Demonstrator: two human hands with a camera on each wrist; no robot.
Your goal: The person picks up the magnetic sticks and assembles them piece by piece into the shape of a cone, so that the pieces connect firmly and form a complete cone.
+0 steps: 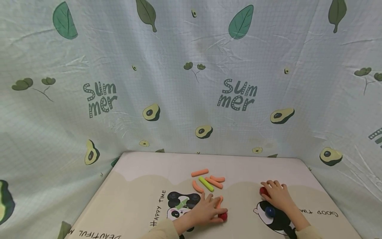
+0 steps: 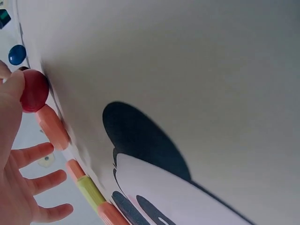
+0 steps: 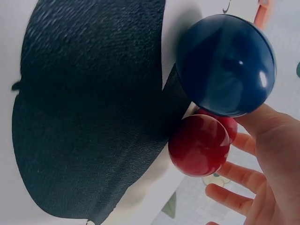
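Thumb and index finger of my left hand (image 1: 206, 211) pinch a red ball (image 1: 222, 217) beside the printed panda; its other fingers are spread. In the left wrist view, the thumb of the left hand (image 2: 16, 154) lies against that red ball (image 2: 35, 91). To the right, my right hand (image 1: 280, 196) has thumb and index finger around another red ball (image 1: 264, 191). A blue ball (image 1: 270, 211) rests below it on the printed black hair. In the right wrist view, two red balls (image 3: 199, 145) overlap behind the blue ball (image 3: 226, 65), near the right hand (image 3: 272, 164).
Several orange sticks (image 1: 200, 172) and a yellow-green stick (image 1: 206, 184) lie beyond my left hand, with another orange stick (image 1: 220, 201) by its fingers. The printed table mat (image 1: 143, 166) ends at a hanging avocado-patterned curtain (image 1: 179, 93).
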